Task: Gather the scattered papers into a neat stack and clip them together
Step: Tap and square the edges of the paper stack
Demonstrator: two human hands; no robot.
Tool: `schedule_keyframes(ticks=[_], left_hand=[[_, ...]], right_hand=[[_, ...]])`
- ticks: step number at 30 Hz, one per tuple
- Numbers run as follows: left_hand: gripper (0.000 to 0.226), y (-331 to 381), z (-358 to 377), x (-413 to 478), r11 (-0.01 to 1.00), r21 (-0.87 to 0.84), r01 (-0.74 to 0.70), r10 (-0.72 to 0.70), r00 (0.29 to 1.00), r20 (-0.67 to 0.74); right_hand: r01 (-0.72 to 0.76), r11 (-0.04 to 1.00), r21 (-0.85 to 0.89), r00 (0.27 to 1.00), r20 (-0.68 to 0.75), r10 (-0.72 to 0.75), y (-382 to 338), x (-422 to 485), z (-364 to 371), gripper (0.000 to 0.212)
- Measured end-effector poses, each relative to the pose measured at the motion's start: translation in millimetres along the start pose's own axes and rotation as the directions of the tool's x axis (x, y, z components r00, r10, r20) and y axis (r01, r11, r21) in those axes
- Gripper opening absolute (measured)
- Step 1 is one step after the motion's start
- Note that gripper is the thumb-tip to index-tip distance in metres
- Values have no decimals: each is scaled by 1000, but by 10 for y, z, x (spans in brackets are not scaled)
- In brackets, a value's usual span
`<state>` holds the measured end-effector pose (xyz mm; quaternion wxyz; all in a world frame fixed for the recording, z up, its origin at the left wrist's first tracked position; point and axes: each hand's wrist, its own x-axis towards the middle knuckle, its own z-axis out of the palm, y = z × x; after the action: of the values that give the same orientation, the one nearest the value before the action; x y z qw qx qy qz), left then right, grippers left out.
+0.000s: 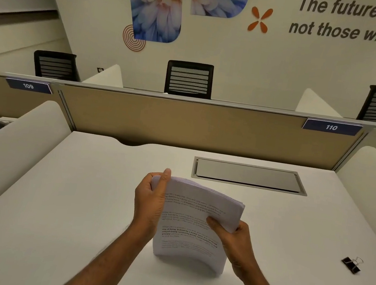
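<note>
Right hand (234, 240) pinches the right edge of the paper stack (193, 228), thumb on the printed face; binder clip (352, 265) lies well to its right. The stack stands bowed on the desk (75, 199) between both grips; left hand (151, 200) clasps its upper-left corner

**Open-plan office with numbered workstations**

Pretty clearly an office. The white counter (80, 200) is boxed in by a tan partition panel (184, 123) and curved white side dividers (16, 145). Blue seat tags on the panel's top edge read 109 (28, 86) and 110 (331, 127). A grey cable flap (248, 175) sits flush in the counter. Black mesh-back office chairs (189, 79) line the far side. The wall has big flower decals (157, 10) and a motivational slogan (358, 21). The stack of printed papers (195, 226) and black binder clip (352, 265) fit too.
</note>
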<state>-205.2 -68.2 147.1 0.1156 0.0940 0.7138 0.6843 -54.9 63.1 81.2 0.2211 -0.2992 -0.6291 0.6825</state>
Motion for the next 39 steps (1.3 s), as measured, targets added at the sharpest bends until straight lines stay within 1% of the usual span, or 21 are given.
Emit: schedule_keyframes(ticks=[3,6,8,11,13,15,18,22,27,29,31,34,36,39], left_hand=[[45,4,-24,5,1000,3,-6,6,998,62],[56,-62,-141,45,1000,5,-5,4,975,223],[62,-177,-243,87,998,15,57,-59,947,317],[50,-363,-298,119,984,100,150,-177,900,398],[40,-435,-242,92,974,124,189,-223,897,382],[33,-460,-174,69,973,79,216,-230,916,330],[35,-443,-156,75,976,30,213,-213,931,298],[43,-510,-167,89,971,55,231,-235,901,365],[42,-536,-177,111,977,86,195,-213,895,391],[49,-535,-256,148,978,131,160,-202,869,451],[54,-557,-326,186,971,181,157,-229,832,505],[46,-571,-357,191,963,193,188,-264,798,542],[44,-571,-332,171,963,192,189,-264,800,539],[36,-581,-299,157,964,181,195,-262,813,520]], right_hand=[[-2,1000,2,1000,22,2,17,-22,-5,27],[-13,1000,-1,1000,25,13,25,-27,-34,26],[-22,1000,0,999,41,22,31,-34,-59,27],[-21,1000,-5,998,61,22,34,-48,-60,40],[-16,1000,-7,998,62,17,48,-41,-38,46],[-11,1000,-1,998,55,11,60,-39,-25,45],[-8,1000,-5,999,34,8,80,-60,-54,43],[-21,1000,-4,1000,18,21,90,-99,-52,41],[-19,999,32,1000,15,18,57,-133,-30,34],[-26,1000,12,1000,17,25,49,-136,-80,35],[-35,999,-12,999,22,35,68,-129,-128,36],[-54,998,-37,997,55,56,113,-136,-144,37],[-59,998,-37,994,89,62,133,-155,-112,40],[-53,998,-37,995,83,56,147,-175,-54,39]])
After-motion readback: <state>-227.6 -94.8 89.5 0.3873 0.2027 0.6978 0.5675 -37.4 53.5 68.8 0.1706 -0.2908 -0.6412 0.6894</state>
